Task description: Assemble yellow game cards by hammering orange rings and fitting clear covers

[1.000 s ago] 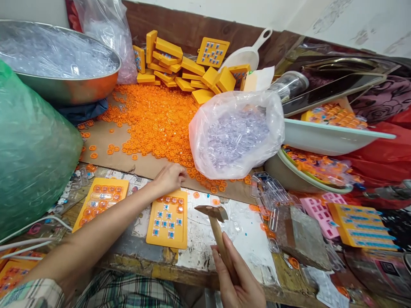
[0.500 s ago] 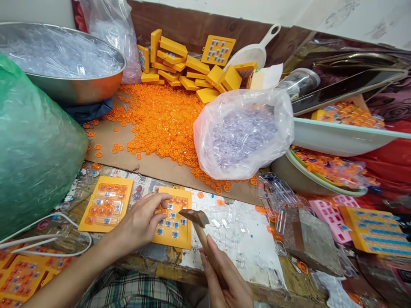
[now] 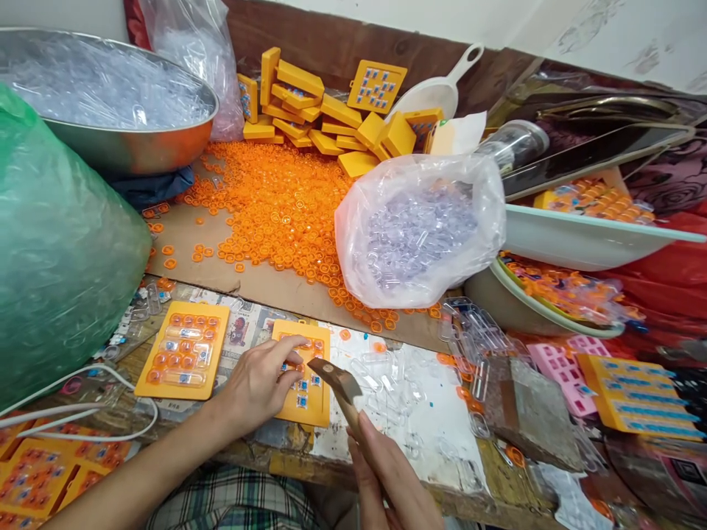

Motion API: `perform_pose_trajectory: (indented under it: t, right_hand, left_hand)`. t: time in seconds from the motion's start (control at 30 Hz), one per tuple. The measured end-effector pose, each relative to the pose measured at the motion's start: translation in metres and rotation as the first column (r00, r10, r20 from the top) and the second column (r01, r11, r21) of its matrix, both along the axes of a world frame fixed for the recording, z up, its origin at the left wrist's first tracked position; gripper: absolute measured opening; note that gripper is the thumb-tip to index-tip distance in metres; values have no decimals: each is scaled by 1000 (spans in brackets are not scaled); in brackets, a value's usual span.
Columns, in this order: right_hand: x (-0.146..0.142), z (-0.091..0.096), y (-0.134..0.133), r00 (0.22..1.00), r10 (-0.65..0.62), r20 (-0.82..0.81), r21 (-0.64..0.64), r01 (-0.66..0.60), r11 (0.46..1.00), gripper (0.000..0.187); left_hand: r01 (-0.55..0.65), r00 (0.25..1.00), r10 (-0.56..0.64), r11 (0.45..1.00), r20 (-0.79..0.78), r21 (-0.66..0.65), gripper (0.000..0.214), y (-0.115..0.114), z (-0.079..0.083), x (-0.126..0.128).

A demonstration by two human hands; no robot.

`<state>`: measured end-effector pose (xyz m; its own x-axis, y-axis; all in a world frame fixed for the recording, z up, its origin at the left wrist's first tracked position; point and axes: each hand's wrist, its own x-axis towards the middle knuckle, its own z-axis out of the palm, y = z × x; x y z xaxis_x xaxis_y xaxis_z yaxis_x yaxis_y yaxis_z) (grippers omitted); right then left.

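My right hand [image 3: 389, 478] grips the wooden handle of a small hammer [image 3: 336, 377]. Its dark, worn head hangs over the right part of a yellow plastic panel [image 3: 309, 412]. Reaching over that panel from the left, my left hand [image 3: 265, 379] has its thumb and forefinger bent around a small orange plastic cap [image 3: 299, 355], which the fingers partly hide. Blue-and-clear squares [image 3: 302, 401] show in the panel's lower half, and orange caps sit along its top row. Left of my hand lies a second yellow panel [image 3: 146, 379] fitted with orange caps and clear long covers.
A heap of orange caps [image 3: 276, 199] spreads behind on cardboard. Beside it stands a plastic bag [image 3: 353, 258] of clear pieces. Yellow panels [image 3: 339, 112] are piled at the back. A green sack [image 3: 66, 265] bulges at left, and a stone block [image 3: 535, 412] lies at right.
My left hand has moved slightly to the right across the panel. The hammer stays almost in the same place, held in my right hand.
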<state>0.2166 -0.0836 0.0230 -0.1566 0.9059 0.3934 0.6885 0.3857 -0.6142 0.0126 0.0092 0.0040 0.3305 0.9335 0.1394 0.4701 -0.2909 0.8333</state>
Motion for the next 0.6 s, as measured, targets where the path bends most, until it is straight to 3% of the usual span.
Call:
perform_pose_trajectory:
  t: [0.17, 0.27, 0.43, 0.6]
  right_hand:
    - [1, -2, 1, 995, 53, 80, -115, -43, 992, 58]
    - [4, -4, 2, 999, 5, 38, -102, -1, 995, 57]
    - [8, -7, 5, 977, -180, -116, -37, 177, 984, 56]
    - [9, -12, 5, 974, -173, -149, -3, 175, 985, 54]
  left_hand:
    - [-26, 1000, 28, 994, 13, -103, 40, 0, 1, -2]
    - [-25, 1000, 27, 994, 10, -110, 41, 12, 10, -5]
    - [-54, 962, 97, 983, -254, 173, 23, 76, 28, 7]
    - [5, 932, 58, 985, -358, 172, 21, 132, 15, 34]
